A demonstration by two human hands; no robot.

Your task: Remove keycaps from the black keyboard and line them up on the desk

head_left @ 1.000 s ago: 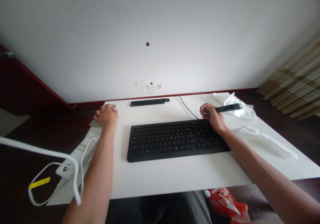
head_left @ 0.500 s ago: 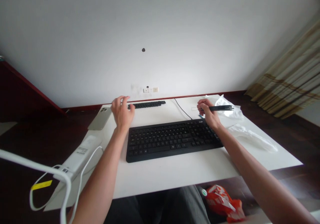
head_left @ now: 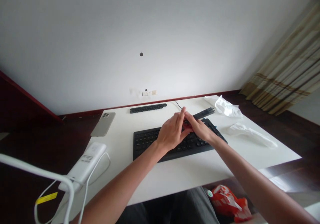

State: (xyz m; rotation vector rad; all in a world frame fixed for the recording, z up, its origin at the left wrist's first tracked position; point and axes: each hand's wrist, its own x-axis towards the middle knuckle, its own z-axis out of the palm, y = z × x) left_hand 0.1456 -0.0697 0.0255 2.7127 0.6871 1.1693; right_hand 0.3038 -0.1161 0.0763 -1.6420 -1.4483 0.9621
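A black keyboard (head_left: 147, 145) lies on the white table under my hands. My right hand (head_left: 201, 129), closed, grips a black keycap puller (head_left: 204, 113) whose pronged end points right; its other end is hidden among my fingers. Against it from the left comes my left hand (head_left: 172, 130), its fingers together and its thumb bent in below. The two hands meet over the keyboard's right half and cover many of its keys. What sits between the left fingertips is hidden. A row of black keycaps (head_left: 148, 108) stands along the table's back edge.
At the left lie a phone (head_left: 103, 124) and a white power strip (head_left: 83, 165) with a cable (head_left: 70, 188) and a yellow tag. Crumpled white plastic (head_left: 226, 107) and another wrapper (head_left: 252, 135) are at the right. Below the front edge is a red bag (head_left: 228, 202).
My left hand has moved right from beside the keycap row to meet my right hand. The right hand has come left and lower with the keycap puller, whose thin wire loop no longer shows.
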